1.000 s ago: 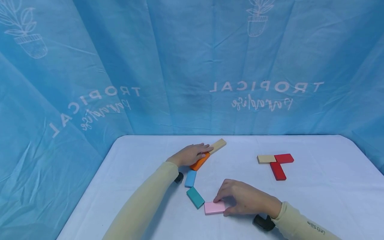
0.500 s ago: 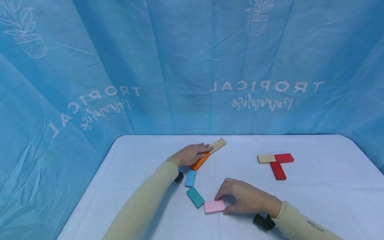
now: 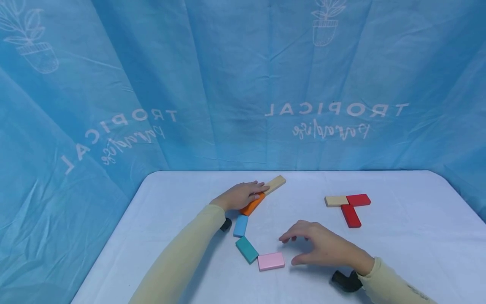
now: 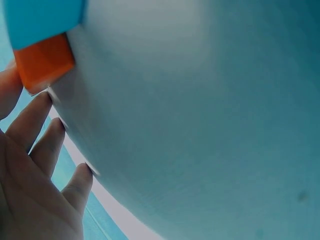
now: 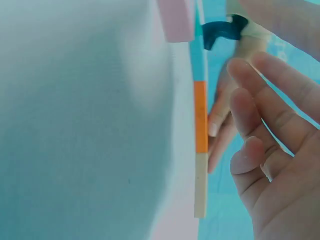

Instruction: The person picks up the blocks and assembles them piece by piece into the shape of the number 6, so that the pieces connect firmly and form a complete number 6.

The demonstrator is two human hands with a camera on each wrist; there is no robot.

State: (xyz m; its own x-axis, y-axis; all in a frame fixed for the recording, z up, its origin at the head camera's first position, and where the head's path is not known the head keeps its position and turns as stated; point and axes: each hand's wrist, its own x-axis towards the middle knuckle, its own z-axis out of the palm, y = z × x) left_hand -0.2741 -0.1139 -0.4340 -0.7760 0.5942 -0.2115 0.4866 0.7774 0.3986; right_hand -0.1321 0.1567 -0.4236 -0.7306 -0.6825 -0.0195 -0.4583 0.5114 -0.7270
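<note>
My left hand [image 3: 239,196] rests over the orange block [image 3: 253,205], its fingertips reaching the near end of a plain wooden block [image 3: 275,184]. In the left wrist view its fingers look fairly straight beside the orange block [image 4: 47,62]. From there a curved row runs toward me: a light blue block [image 3: 241,226], a teal block [image 3: 247,250] and a pink block [image 3: 271,261], set end to end. My right hand [image 3: 326,245] hovers right of the pink block, apart from it, thumb and fingers spread with nothing between them.
Two red blocks [image 3: 351,215] and a plain wooden block [image 3: 336,201] touch in a T-like group at the right. All lie on a white-covered table [image 3: 410,240]. A blue printed curtain [image 3: 235,84] hangs behind and at the left. Dark wrist cameras [image 3: 346,281] sit under both wrists.
My right hand has let go of the pink block and drawn back to the right, its fingers spreading. The pink block lies nearly where it was. My left hand has stayed put.
</note>
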